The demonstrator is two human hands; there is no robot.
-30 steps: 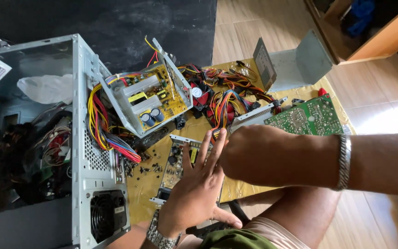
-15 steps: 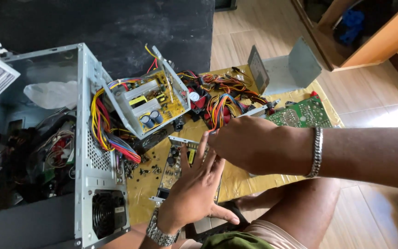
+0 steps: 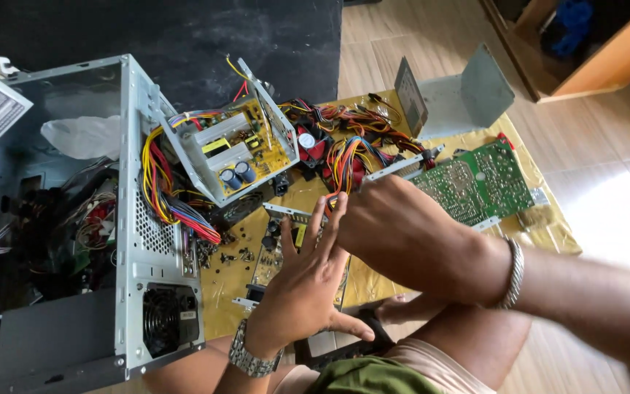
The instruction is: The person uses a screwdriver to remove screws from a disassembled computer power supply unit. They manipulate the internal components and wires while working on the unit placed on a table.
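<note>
My left hand, with a metal watch on its wrist, is held up over the yellow cloth with its fingers spread. Its fingertips touch my right hand, which reaches in from the right and wears a metal bracelet. The back of my right hand faces the camera, so its fingers are hidden. Beneath both hands lies a narrow expansion card with a metal bracket. A green circuit board lies just beyond my right hand.
An open grey computer case stands at the left. An opened power supply with coloured wires leans beside it. A bent metal cover stands at the back, small screws lie near the case, and wooden furniture is top right.
Both hands stay pressed together over the card and have hardly shifted. The view has drifted slightly.
</note>
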